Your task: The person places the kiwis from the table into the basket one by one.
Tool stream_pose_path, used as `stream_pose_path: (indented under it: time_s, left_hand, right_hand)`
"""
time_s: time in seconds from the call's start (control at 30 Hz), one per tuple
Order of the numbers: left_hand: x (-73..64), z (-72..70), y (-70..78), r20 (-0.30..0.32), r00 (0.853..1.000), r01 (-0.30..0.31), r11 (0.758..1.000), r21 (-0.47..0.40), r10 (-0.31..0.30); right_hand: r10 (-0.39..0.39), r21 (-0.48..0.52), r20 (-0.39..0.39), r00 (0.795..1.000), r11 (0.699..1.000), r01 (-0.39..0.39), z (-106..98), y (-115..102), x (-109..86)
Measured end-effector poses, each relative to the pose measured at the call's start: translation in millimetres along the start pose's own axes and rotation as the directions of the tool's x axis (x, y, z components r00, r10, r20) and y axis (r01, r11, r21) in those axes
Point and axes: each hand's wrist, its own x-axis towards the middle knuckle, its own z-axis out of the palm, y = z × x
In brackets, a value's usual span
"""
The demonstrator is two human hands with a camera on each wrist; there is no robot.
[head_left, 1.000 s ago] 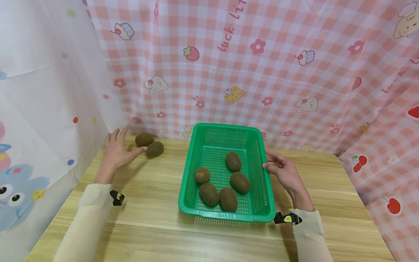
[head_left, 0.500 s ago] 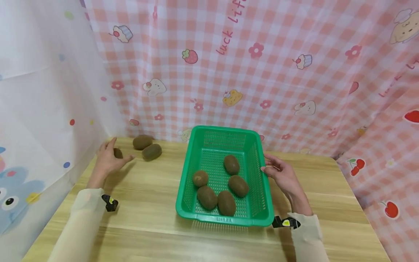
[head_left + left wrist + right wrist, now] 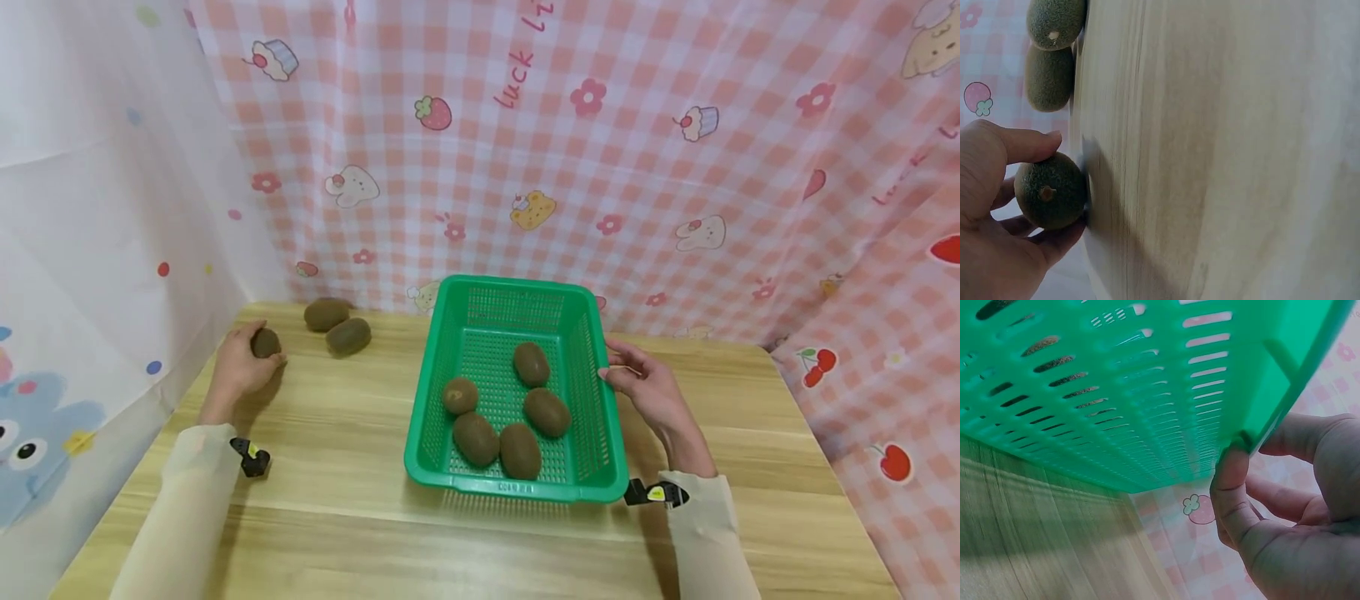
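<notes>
My left hand [image 3: 243,363] grips a brown kiwi [image 3: 1051,190] at the table's back left, thumb on one side and fingers curled round the other. Two more kiwis lie just right of it, a rear kiwi [image 3: 326,315] and a front kiwi [image 3: 348,337], close against each other. With thumb and fingers my right hand [image 3: 654,395] pinches the right rim of a green plastic basket [image 3: 517,488]. In the right wrist view the thumb and fingers meet over the basket's edge [image 3: 1272,428]. Several kiwis [image 3: 547,412] lie on the basket's floor.
The wooden table [image 3: 330,517] runs back to a pink checked curtain [image 3: 480,167]. A white printed curtain [image 3: 97,208] hangs along the left edge, close to the left hand. More checked cloth [image 3: 892,383] borders the right side.
My left hand has moved left and down from beside the two kiwis, and its fingers have closed round the single one. The right hand keeps its hold on the basket.
</notes>
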Motion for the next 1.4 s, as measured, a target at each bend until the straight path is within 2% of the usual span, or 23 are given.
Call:
stream_pose_path:
  time_s: [0.23, 0.4, 0.63, 0.77, 0.93, 1.17, 1.4]
  left_hand:
    - [-3.3, 1.8, -1.5, -0.015, 1.000, 0.005, 1.000, -0.012, -0.006]
    - [-2.2, 1.6, 3.3, -0.034, 0.999, -0.009, 1.000, -0.025, 0.008]
    - [-4.7, -0.7, 11.5, -0.025, 0.999, 0.021, 0.997, -0.069, -0.023]
    - [-6.8, -2.1, 18.4, -0.028, 1.000, 0.012, 0.996, -0.084, -0.014]
    - [-8.5, -2.6, 28.4, -0.038, 0.999, -0.022, 0.993, -0.112, 0.018]
    - [-7.9, -2.6, 44.8, -0.085, 0.990, -0.119, 0.984, -0.135, 0.109]
    - [-8.4, -3.0, 57.4, -0.102, 0.985, -0.154, 0.979, -0.136, 0.141]
  right_hand:
    - [-0.001, 0.007, 0.010, 1.000, 1.000, 0.001, 0, 1, 0.4]
    - [-0.005, 0.001, 0.004, 1.000, 1.000, 0.005, -1, 0, 0.8]
    - [-0.012, -0.002, 0.004, 1.000, 1.000, 0.012, 0, 0, 2.9]
    - [-0.014, 0.000, 0.003, 1.000, 1.000, 0.014, -1, 1, 2.7]
    - [-0.005, 0.002, 0.008, 1.000, 1.000, 0.005, -1, 0, 0.6]
    - [-0.006, -0.009, 0.003, 1.000, 1.000, 0.006, -3, 0, 0.2]
    - [-0.002, -0.011, 0.004, 1.000, 1.000, 0.002, -1, 3, 0.6]
